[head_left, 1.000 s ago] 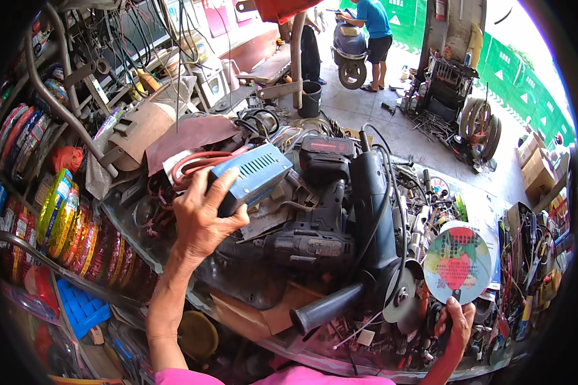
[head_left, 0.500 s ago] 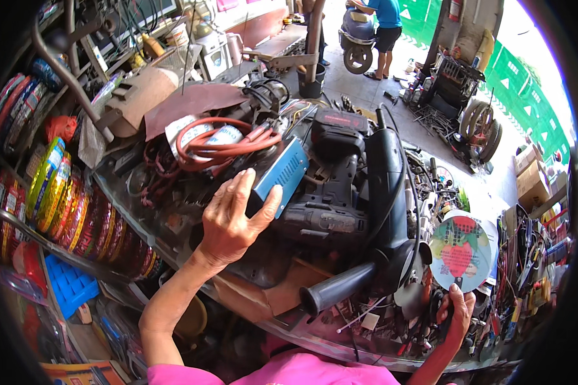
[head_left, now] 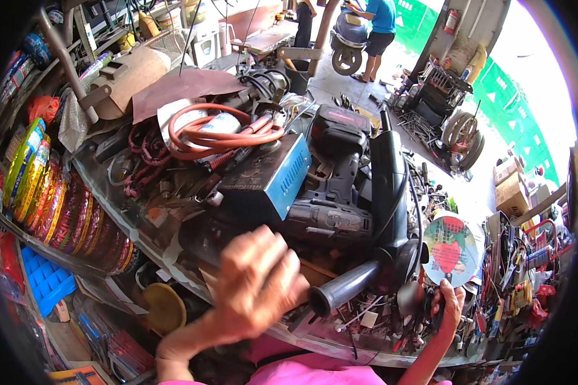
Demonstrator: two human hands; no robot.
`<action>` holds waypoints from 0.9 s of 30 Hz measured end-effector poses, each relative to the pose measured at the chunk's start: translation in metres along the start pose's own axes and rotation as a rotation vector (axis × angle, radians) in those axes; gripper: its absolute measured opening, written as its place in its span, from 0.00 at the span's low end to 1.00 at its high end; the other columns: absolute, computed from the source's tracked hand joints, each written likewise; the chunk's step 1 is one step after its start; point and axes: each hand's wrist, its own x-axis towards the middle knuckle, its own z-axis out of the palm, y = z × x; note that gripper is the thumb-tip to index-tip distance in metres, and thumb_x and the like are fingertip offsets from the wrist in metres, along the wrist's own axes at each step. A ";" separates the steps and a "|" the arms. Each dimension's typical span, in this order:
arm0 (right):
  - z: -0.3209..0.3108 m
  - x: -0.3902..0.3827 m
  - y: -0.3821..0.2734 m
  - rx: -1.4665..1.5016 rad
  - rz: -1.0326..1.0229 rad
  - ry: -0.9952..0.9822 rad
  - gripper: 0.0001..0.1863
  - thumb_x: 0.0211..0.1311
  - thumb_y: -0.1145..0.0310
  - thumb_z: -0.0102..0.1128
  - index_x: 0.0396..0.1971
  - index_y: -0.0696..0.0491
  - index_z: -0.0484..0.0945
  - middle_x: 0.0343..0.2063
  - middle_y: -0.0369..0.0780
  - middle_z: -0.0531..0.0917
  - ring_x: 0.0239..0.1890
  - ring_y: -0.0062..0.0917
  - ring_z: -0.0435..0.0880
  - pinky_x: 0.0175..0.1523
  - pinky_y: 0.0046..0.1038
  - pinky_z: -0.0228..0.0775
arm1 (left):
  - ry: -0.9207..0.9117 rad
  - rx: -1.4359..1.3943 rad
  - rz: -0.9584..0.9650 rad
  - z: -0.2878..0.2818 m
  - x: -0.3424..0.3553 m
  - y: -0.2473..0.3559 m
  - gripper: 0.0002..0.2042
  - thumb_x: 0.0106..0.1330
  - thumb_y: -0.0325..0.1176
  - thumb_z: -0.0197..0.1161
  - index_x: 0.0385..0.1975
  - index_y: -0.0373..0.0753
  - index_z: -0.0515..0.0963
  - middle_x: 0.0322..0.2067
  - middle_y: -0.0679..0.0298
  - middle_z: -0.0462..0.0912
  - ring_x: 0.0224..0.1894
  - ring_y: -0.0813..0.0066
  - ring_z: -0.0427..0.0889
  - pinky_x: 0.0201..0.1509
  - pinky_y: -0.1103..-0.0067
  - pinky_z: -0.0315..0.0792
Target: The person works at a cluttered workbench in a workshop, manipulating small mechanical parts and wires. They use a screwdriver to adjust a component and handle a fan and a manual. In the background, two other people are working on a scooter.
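Observation:
My left hand [head_left: 257, 285], smeared by motion, hangs above the near edge of the bench. Its fingers look bent, but whether they are apart or closed is unclear. Beyond it sits a metal box [head_left: 292, 176] with a dark top and a blue slotted end. My right hand [head_left: 451, 305] grips the dark handle of a round hand fan [head_left: 454, 247] with a printed face. Between the hands lie a black cordless power tool [head_left: 334, 221] and a long black angle grinder [head_left: 390, 179], whose side handle [head_left: 343, 289] points toward me.
An orange hose [head_left: 228, 144] lies coiled behind the box. Wrapped tyres [head_left: 70, 212] and a blue tray [head_left: 43, 276] are at the left. Loose tools and small parts crowd the right. A person [head_left: 382, 29] stands by a scooter [head_left: 348, 45] at the back.
My left hand has left the metal box and come nearer to me, showing the box's dark top. My right hand still holds the fan. The whole view has shifted slightly.

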 end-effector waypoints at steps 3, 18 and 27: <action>-0.004 0.002 0.005 -0.048 -0.032 -0.021 0.14 0.69 0.62 0.61 0.28 0.54 0.72 0.15 0.34 0.74 0.08 0.15 0.66 0.12 0.18 0.55 | 0.103 -0.298 -0.129 0.017 -0.029 0.054 0.15 0.61 0.34 0.71 0.43 0.31 0.81 0.47 0.44 0.80 0.47 0.46 0.83 0.47 0.60 0.82; -0.010 0.008 0.013 -0.025 -0.057 -0.072 0.14 0.70 0.63 0.60 0.24 0.52 0.72 0.14 0.32 0.74 0.08 0.13 0.67 0.12 0.16 0.54 | 0.248 -0.552 -0.152 0.041 -0.038 0.085 0.18 0.60 0.22 0.66 0.51 0.29 0.78 0.53 0.42 0.78 0.54 0.47 0.82 0.56 0.66 0.81; -0.002 -0.001 0.005 -0.001 -0.047 -0.040 0.12 0.68 0.67 0.61 0.26 0.55 0.74 0.14 0.34 0.75 0.09 0.15 0.67 0.13 0.18 0.56 | -0.142 -0.095 -0.238 0.016 -0.048 0.025 0.16 0.56 0.32 0.71 0.43 0.34 0.81 0.44 0.58 0.82 0.48 0.60 0.81 0.48 0.66 0.73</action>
